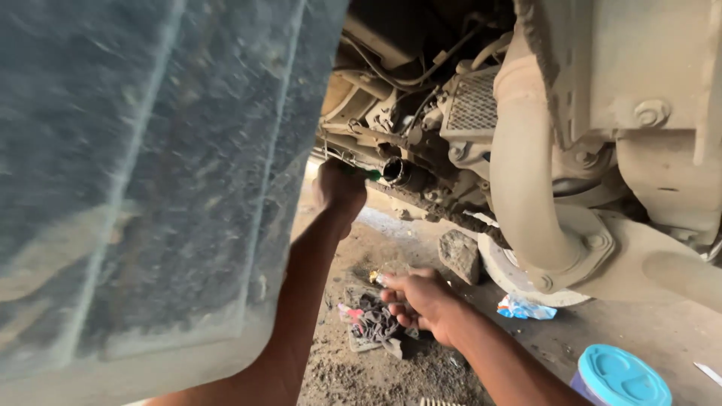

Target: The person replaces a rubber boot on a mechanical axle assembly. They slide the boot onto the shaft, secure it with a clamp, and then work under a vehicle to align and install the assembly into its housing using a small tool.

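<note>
Left hand [340, 184] grips one green-handled tool [371, 174] under the vehicle; right hand [418, 299] pinches one small part [376, 278]. One blue-lidded tub [621, 377], contents hidden.

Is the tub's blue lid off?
No, the blue lid sits closed on the tub at the lower right.

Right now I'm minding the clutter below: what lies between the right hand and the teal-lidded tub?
In the head view, only bare dirt floor lies between the right hand and the teal-lidded tub; a crumpled blue-white wrapper sits just above that line.
</note>
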